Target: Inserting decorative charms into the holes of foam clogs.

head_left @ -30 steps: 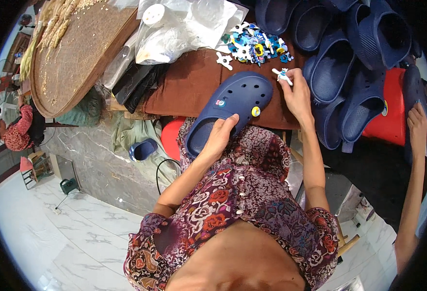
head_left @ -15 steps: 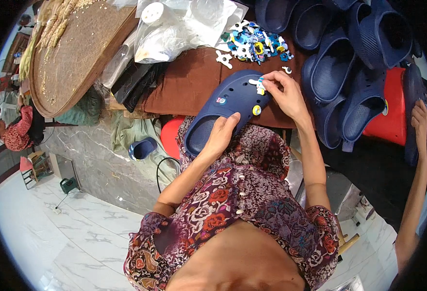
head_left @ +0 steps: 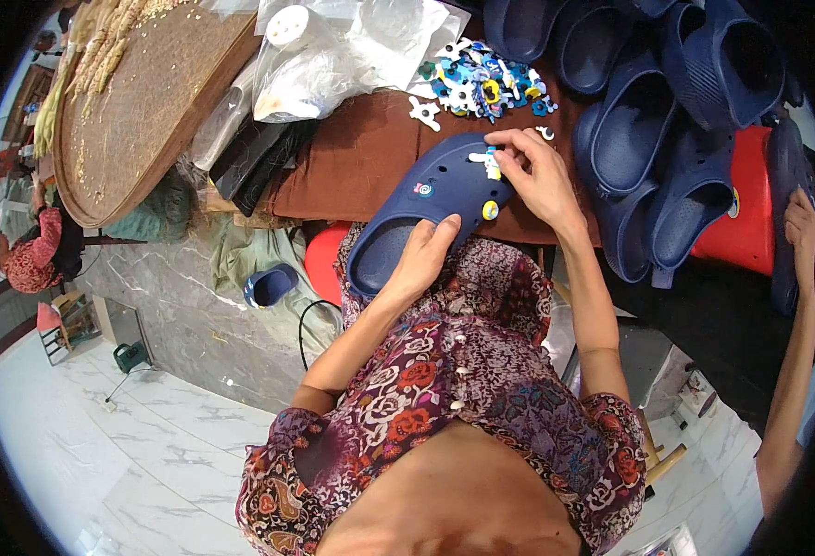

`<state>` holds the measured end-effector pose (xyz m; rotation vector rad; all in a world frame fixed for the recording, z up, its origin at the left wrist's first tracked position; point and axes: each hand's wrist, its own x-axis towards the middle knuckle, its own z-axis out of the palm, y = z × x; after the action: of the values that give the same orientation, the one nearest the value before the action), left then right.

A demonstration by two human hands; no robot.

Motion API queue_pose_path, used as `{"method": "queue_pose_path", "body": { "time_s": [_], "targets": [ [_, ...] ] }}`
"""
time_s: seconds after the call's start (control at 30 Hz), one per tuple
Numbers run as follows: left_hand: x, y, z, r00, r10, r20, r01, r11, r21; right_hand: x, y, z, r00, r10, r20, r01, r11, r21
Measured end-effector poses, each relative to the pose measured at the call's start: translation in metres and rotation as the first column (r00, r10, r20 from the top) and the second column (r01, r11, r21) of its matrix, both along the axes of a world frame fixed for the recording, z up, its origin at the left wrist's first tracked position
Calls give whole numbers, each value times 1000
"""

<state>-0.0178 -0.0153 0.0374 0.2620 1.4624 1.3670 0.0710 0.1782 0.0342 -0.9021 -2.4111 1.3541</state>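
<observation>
Navy clog [head_left: 431,215] lying across the lap edge and the brown cloth [head_left: 352,162] on the counter, toe toward the charm pile. Two charms already seated on its upper: a small swirl one [head_left: 423,189] and a yellow round one [head_left: 490,210]. New since a second ago: white-and-blue charm [head_left: 491,162] now at the clog's toe, brought over from the counter, where the right hand was reaching beside the pile; half a second ago already carried over the shoe. Right hand [head_left: 542,176] now pinching that charm with fingertips pressed together, pushing it against a hole near the toe; likely the seating step, not yet clearly snapped in. Left hand [head_left: 423,259] unchanged, fingers spread flat on the heel rim, steadying the shoe. Beyond: heap of mixed colourful charms [head_left: 482,83], one white charm [head_left: 423,113] lying apart on the cloth. Stack of more navy clogs [head_left: 667,139] to the right over a red stool [head_left: 746,213]. Clear plastic bags [head_left: 343,51] and a round woven tray [head_left: 139,102] to the left. Another person's hand [head_left: 801,222] at the far right edge, on a clog.
</observation>
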Motion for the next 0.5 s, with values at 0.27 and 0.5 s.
{"method": "queue_pose_path", "body": {
  "time_s": [0.27,0.5],
  "targets": [
    [-5,-3,-5,994,-98,-44,94,991,-92,6,1,7,999,44,16,-44,999,15],
    [0,-6,-23,960,-176,-216,167,984,-62,1,2,4,997,79,-9,-79,997,17]
  ]
}}
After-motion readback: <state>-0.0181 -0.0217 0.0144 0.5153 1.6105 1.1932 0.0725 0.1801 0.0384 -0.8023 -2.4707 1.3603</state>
